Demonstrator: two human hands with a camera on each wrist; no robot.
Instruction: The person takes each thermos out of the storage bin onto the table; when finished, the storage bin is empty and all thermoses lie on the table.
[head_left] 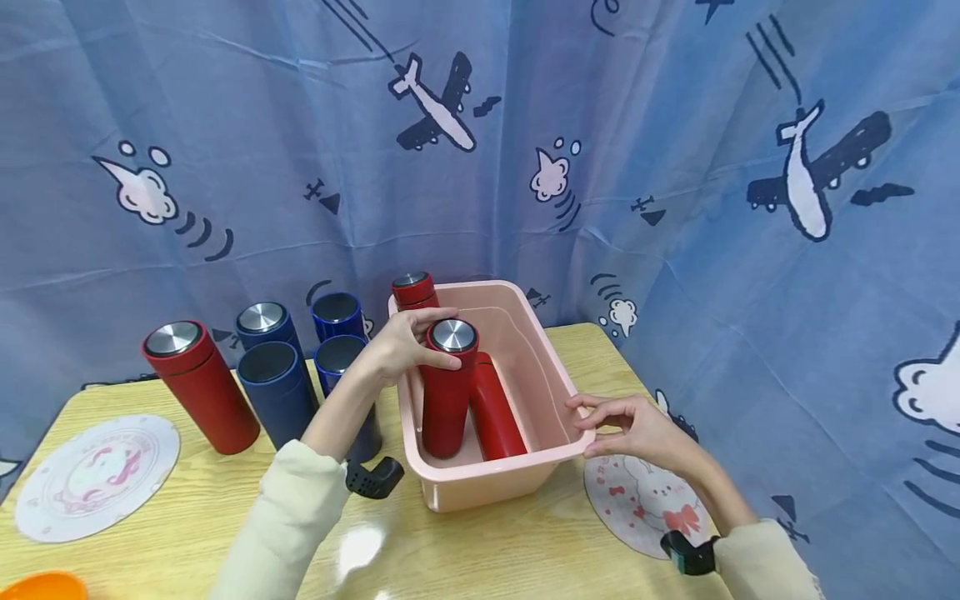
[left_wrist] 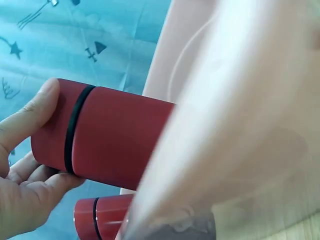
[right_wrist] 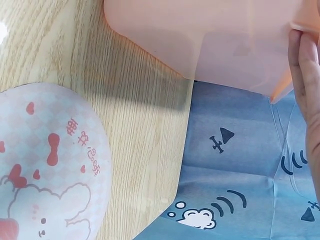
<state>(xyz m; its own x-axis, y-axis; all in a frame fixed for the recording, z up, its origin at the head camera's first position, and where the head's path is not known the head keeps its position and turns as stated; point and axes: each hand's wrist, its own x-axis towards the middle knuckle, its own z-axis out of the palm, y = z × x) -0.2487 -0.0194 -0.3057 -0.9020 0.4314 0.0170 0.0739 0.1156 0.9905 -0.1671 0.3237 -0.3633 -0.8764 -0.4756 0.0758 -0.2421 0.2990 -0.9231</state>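
My left hand [head_left: 408,346] grips the lid end of a red thermos bottle [head_left: 447,400], which stands roughly upright in the front left of the pink plastic bin [head_left: 543,375]. In the left wrist view, thumb and fingers hold the red thermos [left_wrist: 120,135] from both sides. A second red thermos [head_left: 497,417] lies on the bin's floor beside it. Another red thermos [head_left: 415,290] is at the back left corner, its lower part hidden. My right hand [head_left: 637,425] pinches the bin's right rim near the front corner. Whether the held thermos touches the bin's floor cannot be told.
Left of the bin stand a red thermos [head_left: 201,387] and several blue bottles [head_left: 279,400]. A round white mat [head_left: 97,479] lies at the left, a rabbit-print mat [head_left: 645,504] at the right. An orange object [head_left: 45,587] shows at the near left edge. A blue curtain [head_left: 480,208] hangs behind.
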